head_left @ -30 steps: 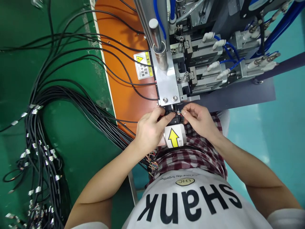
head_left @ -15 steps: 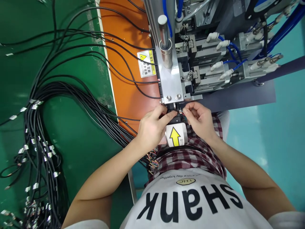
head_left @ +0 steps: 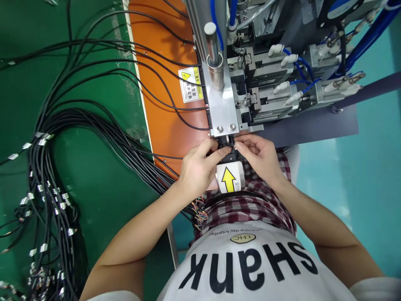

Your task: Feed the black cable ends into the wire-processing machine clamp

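My left hand (head_left: pixel 198 167) is closed, its thumb and forefinger reaching to the black fixture (head_left: pixel 230 157) at the machine's near end. A black cable (head_left: pixel 172 157) runs in from the left and disappears under this hand. Across from it, my right hand (head_left: pixel 262 161) pinches thin wires with thumb and forefinger; the fingertips hide most of them. The two sets of fingertips almost meet over the fixture, just below a metal plate (head_left: pixel 223 113) with two bolts. A white label with a yellow arrow (head_left: pixel 229 179) sits right below the fixture.
A thick bundle of black cables (head_left: pixel 94 121) lies on the green mat (head_left: pixel 103 200), its stripped colored ends (head_left: pixel 199 211) near my lap. Several cables cross the orange panel (head_left: pixel 166 113) into the machine. Air cylinders (head_left: pixel 272 100) with blue hoses stand at the right.
My right hand has moved slightly left, closer to my left fingertips, and covers the wires that showed before. My left hand stays at the fixture. The whole view has shifted a little.
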`<control>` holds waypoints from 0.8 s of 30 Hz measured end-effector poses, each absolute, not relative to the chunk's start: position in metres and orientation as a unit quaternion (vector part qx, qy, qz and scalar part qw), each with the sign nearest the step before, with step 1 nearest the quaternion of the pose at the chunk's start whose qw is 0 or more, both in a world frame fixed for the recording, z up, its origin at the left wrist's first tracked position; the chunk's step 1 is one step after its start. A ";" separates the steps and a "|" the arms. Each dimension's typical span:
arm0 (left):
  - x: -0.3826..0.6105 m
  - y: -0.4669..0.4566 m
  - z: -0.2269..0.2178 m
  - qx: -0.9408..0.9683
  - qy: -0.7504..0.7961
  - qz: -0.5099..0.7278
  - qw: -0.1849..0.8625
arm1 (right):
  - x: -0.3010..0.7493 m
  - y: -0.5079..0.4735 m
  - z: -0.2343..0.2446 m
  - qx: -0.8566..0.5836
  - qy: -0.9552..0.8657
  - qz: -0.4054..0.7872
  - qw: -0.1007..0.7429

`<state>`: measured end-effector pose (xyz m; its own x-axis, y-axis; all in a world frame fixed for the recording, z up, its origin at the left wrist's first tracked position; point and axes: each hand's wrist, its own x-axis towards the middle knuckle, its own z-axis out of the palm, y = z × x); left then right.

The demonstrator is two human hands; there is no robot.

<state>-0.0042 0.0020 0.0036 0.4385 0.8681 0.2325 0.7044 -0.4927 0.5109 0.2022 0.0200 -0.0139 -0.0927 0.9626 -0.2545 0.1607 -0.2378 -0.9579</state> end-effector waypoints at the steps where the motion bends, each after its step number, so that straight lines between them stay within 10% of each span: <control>1: -0.004 0.002 0.003 0.830 0.474 0.240 0.171 | 0.200 0.020 -0.013 -0.568 -0.517 0.520 0.375; 8: -0.005 0.002 0.003 0.829 0.472 0.237 0.183 | 0.194 0.018 -0.009 -0.560 -0.607 0.423 0.372; 24: -0.006 -0.001 0.005 0.843 0.485 0.195 0.125 | 0.199 0.019 -0.027 -0.550 -0.348 0.672 0.354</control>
